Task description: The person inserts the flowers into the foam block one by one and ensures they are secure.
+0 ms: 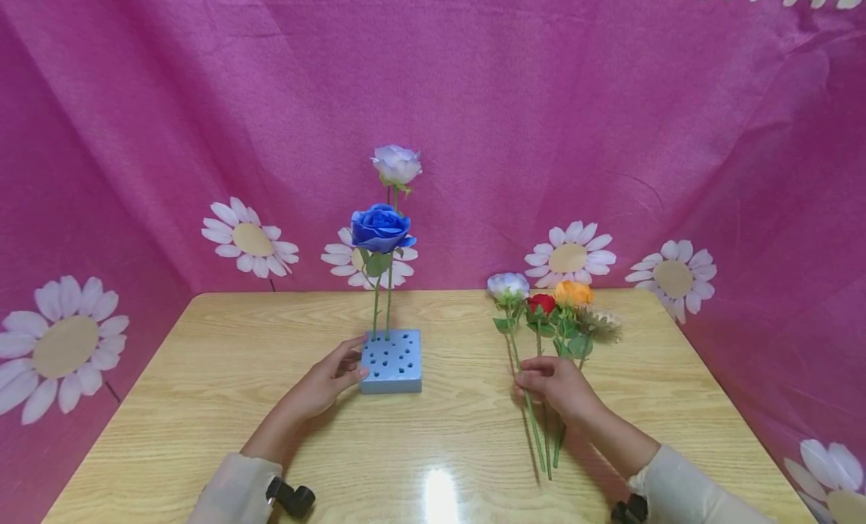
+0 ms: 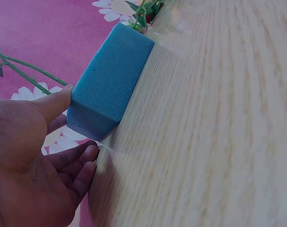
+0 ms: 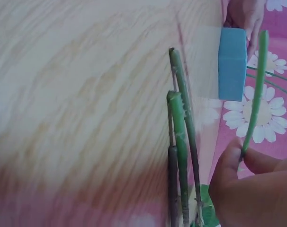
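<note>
A light-blue foam block (image 1: 391,386) with several holes in its top sits on the table. A blue rose (image 1: 380,229) and a pale lavender rose (image 1: 396,165) stand upright in its back-left holes. My left hand (image 1: 325,377) holds the block's left side, thumb at its upper edge, the other fingers lower and behind. My right hand (image 1: 560,389) pinches the green stem (image 3: 257,104) of a pale blue-white flower (image 1: 507,286), raised over the other stems. Beside it lie a red rose (image 1: 541,304), an orange flower (image 1: 573,292) and a beige flower (image 1: 601,323).
The wooden table (image 1: 467,449) ends at a pink curtain (image 1: 473,133) printed with white daisies, which also hangs at both sides. Lower ends of the lying stems (image 3: 181,156) point toward the table's near edge. Each wrist carries a black strap-on camera (image 1: 292,498).
</note>
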The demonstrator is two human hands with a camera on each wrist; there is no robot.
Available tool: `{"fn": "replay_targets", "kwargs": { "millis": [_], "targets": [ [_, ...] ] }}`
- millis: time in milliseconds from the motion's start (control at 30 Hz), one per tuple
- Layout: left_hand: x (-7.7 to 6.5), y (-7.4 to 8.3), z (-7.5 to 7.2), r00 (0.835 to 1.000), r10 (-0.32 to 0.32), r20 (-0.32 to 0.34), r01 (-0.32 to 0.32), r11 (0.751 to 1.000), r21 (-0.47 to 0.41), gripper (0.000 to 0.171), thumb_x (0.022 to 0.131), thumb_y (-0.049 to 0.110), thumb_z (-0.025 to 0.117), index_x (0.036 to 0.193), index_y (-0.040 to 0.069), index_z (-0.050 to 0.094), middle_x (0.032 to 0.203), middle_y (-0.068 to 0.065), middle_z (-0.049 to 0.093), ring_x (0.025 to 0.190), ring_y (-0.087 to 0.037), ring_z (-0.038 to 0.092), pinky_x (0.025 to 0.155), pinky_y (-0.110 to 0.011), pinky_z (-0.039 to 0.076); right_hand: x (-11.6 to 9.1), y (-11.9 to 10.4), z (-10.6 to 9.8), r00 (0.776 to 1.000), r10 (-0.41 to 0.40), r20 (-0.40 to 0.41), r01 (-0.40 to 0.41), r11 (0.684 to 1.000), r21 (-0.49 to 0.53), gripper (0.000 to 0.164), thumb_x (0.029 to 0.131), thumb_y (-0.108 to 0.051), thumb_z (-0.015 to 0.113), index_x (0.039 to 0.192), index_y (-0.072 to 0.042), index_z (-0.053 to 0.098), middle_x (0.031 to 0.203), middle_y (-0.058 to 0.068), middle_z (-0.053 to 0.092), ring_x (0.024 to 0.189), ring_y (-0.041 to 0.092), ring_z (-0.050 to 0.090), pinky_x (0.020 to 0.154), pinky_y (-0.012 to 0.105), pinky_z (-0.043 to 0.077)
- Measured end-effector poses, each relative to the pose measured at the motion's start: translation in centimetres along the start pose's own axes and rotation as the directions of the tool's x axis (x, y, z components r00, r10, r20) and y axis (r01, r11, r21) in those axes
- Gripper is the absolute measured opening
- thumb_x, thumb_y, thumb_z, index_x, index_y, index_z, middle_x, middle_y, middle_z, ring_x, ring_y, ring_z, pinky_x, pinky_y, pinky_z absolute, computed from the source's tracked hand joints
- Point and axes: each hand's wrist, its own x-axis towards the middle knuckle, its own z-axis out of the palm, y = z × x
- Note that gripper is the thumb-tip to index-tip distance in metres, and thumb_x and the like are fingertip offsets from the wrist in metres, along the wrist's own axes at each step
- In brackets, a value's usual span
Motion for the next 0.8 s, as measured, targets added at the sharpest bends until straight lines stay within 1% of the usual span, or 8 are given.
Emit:
{"fn": "replay_targets", "kwargs": {
  "millis": [100, 200, 367, 433, 500, 600, 667, 800],
  "targets": [
    [-0.04, 0.01, -0.03, 1.000, -0.002, 0.000, 0.002, 1.000, -0.004, 0.062, 0.106, 0.027, 0.061, 0.162, 0.023, 0.033, 0.152, -0.019, 0.050, 0.136, -0.038, 0.050, 0.117, -0.058, 0.037, -0.05, -0.04, -0.18, 0.997, 0.030, 0.067, -0.037, 0.993, 0.108, 0.049, 0.102, -0.007, 0.063, 0.140, 0.019, 0.045, 0.101, 0.013, 0.075, 0.087, 0.016, 0.074, 0.075, 0.024, 0.060],
    [-0.06, -0.01, -0.03, 1.000, -0.001, 0.001, 0.001, 1.000, -0.009, 0.063, 0.106, 0.026, 0.061, 0.162, 0.023, 0.033, 0.152, -0.019, 0.049, 0.136, -0.039, 0.050, 0.117, -0.058, 0.037, -0.09, -0.06, -0.39, 0.987, 0.060, 0.147, -0.090, 0.975, 0.206, 0.057, 0.103, -0.009, 0.063, 0.147, 0.016, 0.038, 0.105, 0.011, 0.075, 0.092, 0.019, 0.074, 0.080, 0.031, 0.062],
    [-0.11, 0.05, -0.04, 1.000, -0.001, 0.002, 0.001, 1.000, -0.006, 0.063, 0.106, 0.026, 0.060, 0.162, 0.023, 0.033, 0.152, -0.018, 0.050, 0.136, -0.038, 0.050, 0.117, -0.057, 0.037, -0.23, -0.07, -0.50, 0.954, 0.100, 0.281, -0.193, 0.926, 0.326, 0.072, 0.101, -0.010, 0.066, 0.158, 0.005, 0.023, 0.110, 0.010, 0.074, 0.099, 0.023, 0.074, 0.092, 0.047, 0.059],
    [-0.12, 0.08, -0.05, 1.000, -0.004, 0.002, 0.004, 1.000, -0.006, 0.063, 0.106, 0.026, 0.060, 0.162, 0.023, 0.032, 0.152, -0.018, 0.050, 0.136, -0.038, 0.050, 0.117, -0.057, 0.037, -0.28, -0.05, -0.44, 0.939, 0.105, 0.326, -0.224, 0.909, 0.351, 0.077, 0.101, -0.007, 0.066, 0.160, 0.001, 0.018, 0.112, 0.013, 0.073, 0.099, 0.025, 0.074, 0.093, 0.050, 0.058],
    [-0.13, 0.11, -0.07, 1.000, -0.007, 0.002, 0.007, 1.000, -0.003, 0.063, 0.106, 0.026, 0.060, 0.162, 0.023, 0.032, 0.152, -0.018, 0.049, 0.136, -0.038, 0.050, 0.117, -0.057, 0.037, -0.34, -0.03, -0.36, 0.926, 0.103, 0.364, -0.240, 0.903, 0.357, 0.079, 0.100, -0.004, 0.064, 0.162, -0.004, 0.014, 0.115, 0.015, 0.070, 0.100, 0.027, 0.074, 0.093, 0.050, 0.059],
    [-0.13, 0.14, -0.07, 1.000, -0.010, 0.002, 0.010, 1.000, -0.002, 0.063, 0.106, 0.027, 0.061, 0.162, 0.024, 0.032, 0.152, -0.019, 0.049, 0.136, -0.038, 0.050, 0.117, -0.058, 0.037, -0.41, 0.06, -0.20, 0.914, 0.094, 0.396, -0.247, 0.901, 0.356, 0.080, 0.101, 0.000, 0.062, 0.163, -0.007, 0.012, 0.118, 0.018, 0.067, 0.100, 0.027, 0.073, 0.089, 0.047, 0.061],
    [-0.14, 0.18, -0.08, 1.000, -0.008, 0.003, 0.008, 1.000, 0.000, 0.063, 0.106, 0.027, 0.060, 0.162, 0.024, 0.032, 0.152, -0.019, 0.049, 0.136, -0.038, 0.050, 0.117, -0.058, 0.037, -0.45, 0.15, -0.08, 0.909, 0.089, 0.407, -0.247, 0.902, 0.355, 0.079, 0.101, 0.002, 0.061, 0.163, -0.008, 0.012, 0.117, 0.017, 0.068, 0.100, 0.027, 0.073, 0.086, 0.045, 0.062],
    [-0.16, 0.19, -0.08, 1.000, -0.005, 0.005, 0.005, 1.000, 0.000, 0.063, 0.106, 0.027, 0.060, 0.162, 0.023, 0.032, 0.152, -0.019, 0.049, 0.136, -0.038, 0.050, 0.117, -0.058, 0.037, -0.56, 0.32, 0.25, 0.911, 0.081, 0.405, -0.237, 0.906, 0.352, 0.075, 0.101, 0.002, 0.060, 0.161, -0.006, 0.015, 0.109, 0.011, 0.072, 0.098, 0.025, 0.073, 0.082, 0.042, 0.063]
  ]
}}
